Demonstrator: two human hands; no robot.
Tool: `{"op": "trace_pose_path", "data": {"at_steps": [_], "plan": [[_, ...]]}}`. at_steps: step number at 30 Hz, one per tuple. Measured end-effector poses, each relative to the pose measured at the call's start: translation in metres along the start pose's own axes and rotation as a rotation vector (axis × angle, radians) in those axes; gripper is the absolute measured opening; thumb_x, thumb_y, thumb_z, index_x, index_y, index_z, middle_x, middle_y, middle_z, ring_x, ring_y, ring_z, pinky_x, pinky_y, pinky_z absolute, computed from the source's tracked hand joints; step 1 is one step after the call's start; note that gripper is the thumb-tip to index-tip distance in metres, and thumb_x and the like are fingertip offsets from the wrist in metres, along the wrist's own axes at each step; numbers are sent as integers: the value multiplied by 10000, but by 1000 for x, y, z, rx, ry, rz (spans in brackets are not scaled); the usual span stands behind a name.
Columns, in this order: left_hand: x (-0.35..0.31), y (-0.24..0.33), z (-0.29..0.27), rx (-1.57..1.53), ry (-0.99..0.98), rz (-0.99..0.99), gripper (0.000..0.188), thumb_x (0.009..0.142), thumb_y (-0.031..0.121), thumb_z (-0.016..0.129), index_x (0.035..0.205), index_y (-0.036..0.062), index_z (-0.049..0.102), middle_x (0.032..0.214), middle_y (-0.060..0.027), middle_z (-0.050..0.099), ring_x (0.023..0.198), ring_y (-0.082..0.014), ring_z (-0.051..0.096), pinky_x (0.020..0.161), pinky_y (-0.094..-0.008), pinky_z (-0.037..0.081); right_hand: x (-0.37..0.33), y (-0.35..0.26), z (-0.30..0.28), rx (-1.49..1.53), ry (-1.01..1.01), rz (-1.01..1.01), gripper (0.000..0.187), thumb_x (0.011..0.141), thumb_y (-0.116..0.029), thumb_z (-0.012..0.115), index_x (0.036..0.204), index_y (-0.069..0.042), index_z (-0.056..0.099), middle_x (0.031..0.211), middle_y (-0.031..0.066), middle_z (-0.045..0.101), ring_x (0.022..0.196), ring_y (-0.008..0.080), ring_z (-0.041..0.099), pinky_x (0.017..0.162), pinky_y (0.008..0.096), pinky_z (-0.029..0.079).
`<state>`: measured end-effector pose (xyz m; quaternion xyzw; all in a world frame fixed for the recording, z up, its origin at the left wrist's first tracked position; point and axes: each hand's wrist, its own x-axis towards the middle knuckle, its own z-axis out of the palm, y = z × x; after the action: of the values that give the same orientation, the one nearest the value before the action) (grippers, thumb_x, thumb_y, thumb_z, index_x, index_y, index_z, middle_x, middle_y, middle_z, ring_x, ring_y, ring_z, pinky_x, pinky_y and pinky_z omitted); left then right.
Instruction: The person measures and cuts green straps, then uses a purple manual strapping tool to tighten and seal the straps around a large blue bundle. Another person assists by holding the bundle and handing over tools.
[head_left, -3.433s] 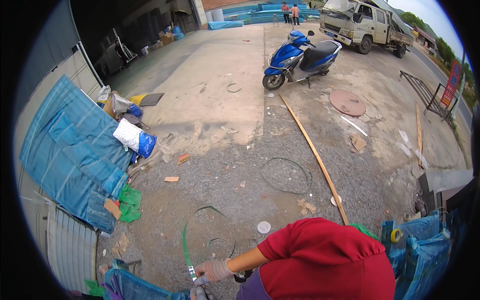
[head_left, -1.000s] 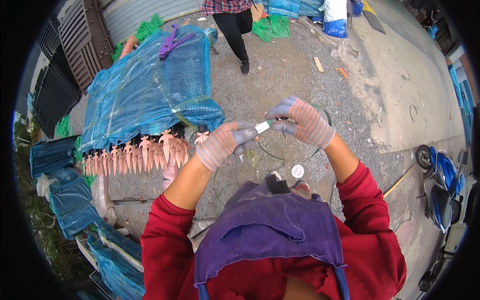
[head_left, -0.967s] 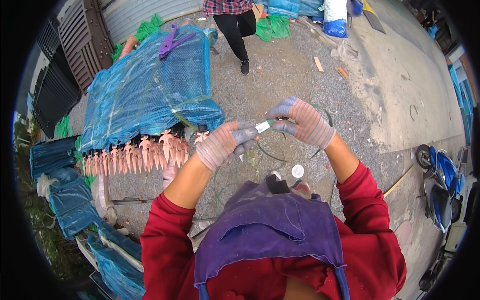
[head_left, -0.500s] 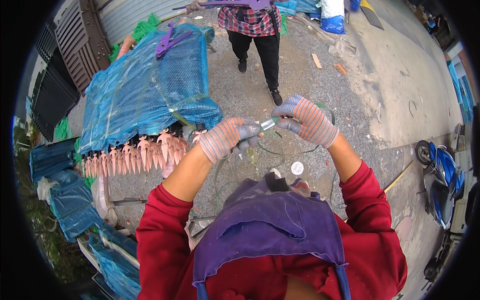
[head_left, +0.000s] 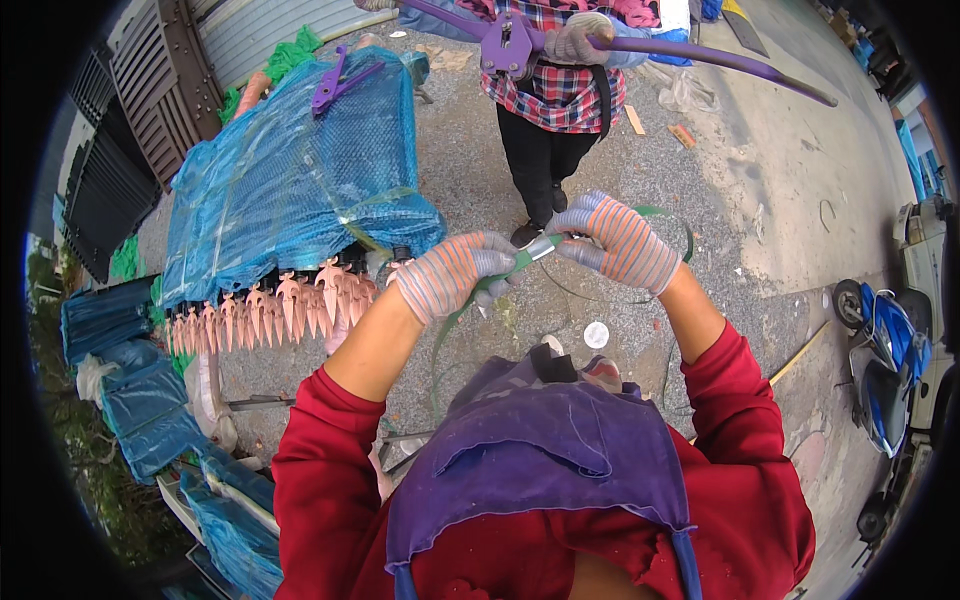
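Note:
Both my hands wear striped work gloves and are raised in front of my chest, a short distance apart. My left hand pinches a green strapping band. A silver metal strap seal sits round the band beside the fingertips of my right hand, which are closed on the band end and seal. Loose loops of the band curve out past both gloves and hang below. Facing me, another person's gloved hand grips a long-handled purple strapping tool.
To the left stands a bundle wrapped in blue bubble film, with pink pointed pieces along its near edge. A second purple tool lies on top. A blue scooter stands at the right. A white disc lies on the gravel.
The other person has come closer, and their purple tool has moved right and nearer. Between my hands, more green band shows and the seal is closer to my right fingertips.

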<state>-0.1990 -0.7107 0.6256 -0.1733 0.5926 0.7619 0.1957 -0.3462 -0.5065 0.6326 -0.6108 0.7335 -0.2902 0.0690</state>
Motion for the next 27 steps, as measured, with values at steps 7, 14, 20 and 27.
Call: {"op": "trace_pose_path", "data": {"at_steps": [7, 14, 20, 27], "plan": [[8, -6, -3, 17, -17, 35, 199, 858, 160, 594, 1006, 27, 595, 822, -36, 636, 612, -82, 554, 512, -202, 437, 0, 2, 0, 15, -4, 29, 289, 743, -289, 682, 969, -113, 645, 805, 103, 570, 798, 301, 554, 685, 393, 441], [3, 10, 7, 106, 25, -2, 181, 867, 169, 564, 966, 21, 601, 791, -26, 622, 613, -76, 527, 529, -206, 415, -2, 2, -1, 121, 37, 85, 265, 743, -285, 691, 932, -104, 648, 799, 109, 577, 789, 305, 554, 677, 384, 439], [7, 16, 4, 134, 51, 9, 177, 858, 190, 577, 931, 34, 620, 764, -3, 617, 594, -66, 518, 519, -204, 406, -3, 12, 2, 212, 110, 50, 274, 774, -289, 673, 939, -73, 640, 818, 129, 606, 789, 310, 573, 689, 384, 444], [21, 15, -12, 207, 99, 7, 229, 839, 215, 618, 973, 30, 622, 786, -28, 653, 594, -97, 570, 482, -249, 455, -4, 25, 9, 145, 58, 173, 281, 839, -268, 642, 1018, -53, 622, 908, 93, 635, 853, 250, 600, 769, 354, 452]]}}
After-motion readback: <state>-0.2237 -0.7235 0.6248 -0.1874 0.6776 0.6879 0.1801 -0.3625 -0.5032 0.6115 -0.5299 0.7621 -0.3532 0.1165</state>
